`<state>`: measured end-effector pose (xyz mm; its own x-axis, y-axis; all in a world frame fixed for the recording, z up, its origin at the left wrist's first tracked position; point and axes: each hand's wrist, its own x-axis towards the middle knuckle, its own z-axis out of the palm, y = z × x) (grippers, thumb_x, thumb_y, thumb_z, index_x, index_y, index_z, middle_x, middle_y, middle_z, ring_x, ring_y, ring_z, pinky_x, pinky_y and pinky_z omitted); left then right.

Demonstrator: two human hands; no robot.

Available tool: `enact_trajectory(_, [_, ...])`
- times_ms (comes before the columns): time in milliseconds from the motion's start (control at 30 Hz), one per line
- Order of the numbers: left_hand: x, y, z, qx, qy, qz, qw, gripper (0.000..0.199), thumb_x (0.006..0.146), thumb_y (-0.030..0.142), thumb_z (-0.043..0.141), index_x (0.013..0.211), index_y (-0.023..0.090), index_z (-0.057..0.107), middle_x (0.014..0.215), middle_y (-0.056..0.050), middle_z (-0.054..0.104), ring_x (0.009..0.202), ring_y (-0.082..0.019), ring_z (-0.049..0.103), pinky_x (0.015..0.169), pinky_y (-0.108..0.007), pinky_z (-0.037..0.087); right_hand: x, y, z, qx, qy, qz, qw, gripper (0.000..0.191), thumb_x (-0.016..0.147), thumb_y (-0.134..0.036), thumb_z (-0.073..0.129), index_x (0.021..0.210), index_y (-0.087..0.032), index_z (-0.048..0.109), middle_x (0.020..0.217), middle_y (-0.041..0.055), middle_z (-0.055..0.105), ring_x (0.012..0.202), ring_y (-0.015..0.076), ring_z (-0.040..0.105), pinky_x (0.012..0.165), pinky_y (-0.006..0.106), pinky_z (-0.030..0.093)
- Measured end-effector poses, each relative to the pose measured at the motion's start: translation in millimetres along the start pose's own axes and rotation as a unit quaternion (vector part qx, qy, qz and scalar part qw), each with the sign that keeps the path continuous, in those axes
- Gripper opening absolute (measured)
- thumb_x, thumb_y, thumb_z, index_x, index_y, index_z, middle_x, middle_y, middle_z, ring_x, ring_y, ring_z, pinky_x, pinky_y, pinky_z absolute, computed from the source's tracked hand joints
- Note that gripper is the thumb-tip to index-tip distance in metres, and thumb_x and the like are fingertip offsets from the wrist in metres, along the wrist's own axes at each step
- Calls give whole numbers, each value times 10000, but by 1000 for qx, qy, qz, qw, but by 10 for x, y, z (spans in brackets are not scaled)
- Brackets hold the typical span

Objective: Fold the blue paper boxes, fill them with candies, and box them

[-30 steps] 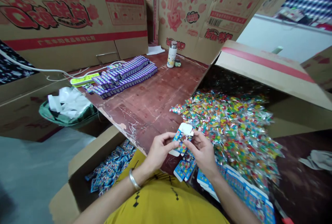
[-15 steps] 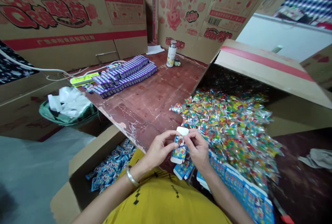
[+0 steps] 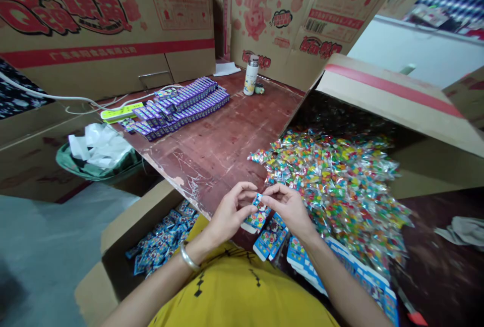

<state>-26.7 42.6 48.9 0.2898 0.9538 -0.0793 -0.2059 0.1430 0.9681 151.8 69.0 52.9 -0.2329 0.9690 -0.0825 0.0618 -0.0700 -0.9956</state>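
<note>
Between both hands, over the table's front edge, is a small blue candy box with a colourful print. My left hand grips its left side, thumb across the front. My right hand has its thumb and fingertips at the top end of the box, where the white flap no longer shows. Below the hands lie a couple of flat blue boxes. A row of more flat blue boxes runs under my right forearm. Small clear bags of colourful candy are heaped just right of my right hand.
The candy spills from a tipped carton. Left of my lap, an open carton holds many blue boxes. Purple boxes stand in rows on the red-brown table, near a flask and a yellow-green power strip.
The white flap on top of the box has been folded down. My right hand has shifted slightly over the top end, and the box's lower end has risen a little.
</note>
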Motion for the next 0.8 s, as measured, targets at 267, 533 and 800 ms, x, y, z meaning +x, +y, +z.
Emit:
enact_trajectory(267, [10,-39,-9,25,-10,-2,1000,447,769,153,658,1204,203,568,1079,-69,675,1005,-212,621,864,-319,489,-12,5,29,-101,51,-39,993,263,809,-403,666,661,-190,623,689,18,626,665,171,567,647,295,456])
enact_trajectory(533, [-27,-163,-42,41,6,-23,999,266,771,173,654,1037,177,661,977,-44,690,853,-175,629,800,-283,492,-252,61,74,-183,53,-134,973,234,938,-284,489,878,-236,710,939,59,669,876,211,613,791,336,471])
enact_trajectory(800, [64,-267,-223,2,96,-83,992,347,679,320,764,802,170,476,717,33,577,609,-103,573,516,-193,477,523,358,-445,-487,14,-108,867,365,818,-226,650,1179,-227,596,1158,91,622,986,240,604,849,354,458])
